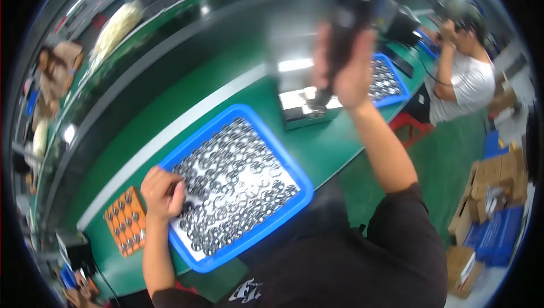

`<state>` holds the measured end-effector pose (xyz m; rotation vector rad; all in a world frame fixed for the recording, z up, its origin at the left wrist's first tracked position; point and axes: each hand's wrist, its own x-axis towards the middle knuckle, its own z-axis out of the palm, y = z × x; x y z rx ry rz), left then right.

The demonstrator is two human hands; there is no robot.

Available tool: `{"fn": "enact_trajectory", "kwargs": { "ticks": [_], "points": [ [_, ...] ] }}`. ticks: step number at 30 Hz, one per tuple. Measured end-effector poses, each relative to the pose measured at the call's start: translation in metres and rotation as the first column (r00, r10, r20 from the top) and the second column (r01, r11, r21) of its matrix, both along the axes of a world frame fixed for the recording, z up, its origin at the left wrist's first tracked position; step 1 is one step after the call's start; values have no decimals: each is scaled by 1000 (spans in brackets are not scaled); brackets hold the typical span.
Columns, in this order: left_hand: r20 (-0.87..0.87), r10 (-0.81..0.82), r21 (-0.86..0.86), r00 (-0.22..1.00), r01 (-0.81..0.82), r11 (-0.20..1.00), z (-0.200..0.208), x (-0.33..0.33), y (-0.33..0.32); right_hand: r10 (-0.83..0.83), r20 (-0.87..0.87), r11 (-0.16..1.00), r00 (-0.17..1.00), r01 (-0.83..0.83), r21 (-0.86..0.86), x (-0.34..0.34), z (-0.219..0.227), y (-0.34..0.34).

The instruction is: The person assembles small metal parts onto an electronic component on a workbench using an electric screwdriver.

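A blue tray (pixel 303 197) lies in front of me, holding many small round black-and-silver parts (pixel 226 166) on a white bottom. Over its left rim, my left hand (pixel 163 192) is closed with curled fingers; what they hold, if anything, is hidden. Raised at the upper right, my right hand (pixel 357 75) is wrapped round a dark elongated tool (pixel 347 30). Motion smears both, so the tool's exact kind is unclear. Behind the tool stands a shiny metal box (pixel 300 116). Left of my left hand sits an orange holder (pixel 126 223) with rows of small metal parts.
Another blue tray (pixel 403 95) of similar parts lies beyond my right wrist. A seated co-worker in a white shirt (pixel 473 84) is at the right, near a red stool (pixel 411 129). Cardboard boxes (pixel 493 177) stand on the floor. A long ledge (pixel 187 39) borders the green bench (pixel 170 104).
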<state>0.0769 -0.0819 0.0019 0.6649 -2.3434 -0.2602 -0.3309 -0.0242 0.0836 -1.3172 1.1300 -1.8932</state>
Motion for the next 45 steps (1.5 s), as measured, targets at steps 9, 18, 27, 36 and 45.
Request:
{"fn": "enact_trajectory", "kwargs": {
  "ticks": [9, 18, 27, 36, 45],
  "points": [
    [37, -40, 12, 999, 39, 999, 1, 7, -7, 683, 171, 725, 710, -632, -273, 104, 21, -2],
    [162, -14, 102, 987, -2, 995, -3, 15, -3, 692, 89, 719, 716, -695, 6, 225, -29, -73],
    [94, -22, 129, 995, 10, 992, -14, 15, -9, 710, 93, 700, 698, -714, 21, 232, -51, -85],
    [79, -16, 128, 997, 5, 992, -16, 15, -11, 695, 78, 706, 715, -699, 115, 236, -57, -86],
    [145, -19, 133, 989, -1, 991, 1, 8, -5, 693, 140, 698, 707, -707, 117, 240, -58, -72]
  ]
}}
